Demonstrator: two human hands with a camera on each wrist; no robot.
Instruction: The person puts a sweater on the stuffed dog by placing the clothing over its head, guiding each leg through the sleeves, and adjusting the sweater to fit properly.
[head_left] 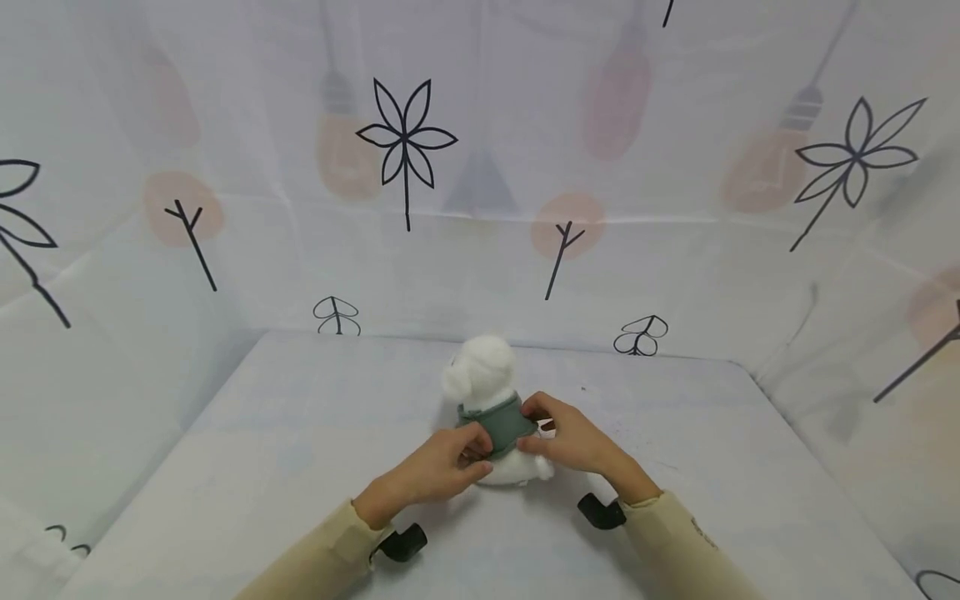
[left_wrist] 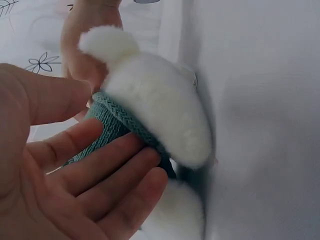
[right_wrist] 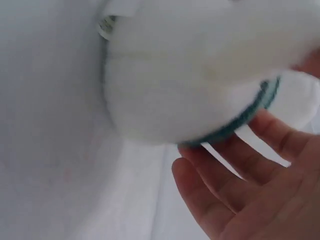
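A white plush toy sits upright on the table, wearing a green knitted vest. My left hand holds the vest's lower edge from the left side. In the left wrist view, its thumb is by the rolled hem and its fingers lie along the knit. On the other side, my right hand grips the vest's right edge between thumb and fingers. The right wrist view shows those fingers at the teal hem beneath the fluffy white body; the thumb is mostly out of frame.
The toy stands on a pale cloth-covered table. Around the table hangs a white curtain printed with flowers and bulbs. Black camera mounts are worn at both wrists. A small white tag sticks out from the toy.
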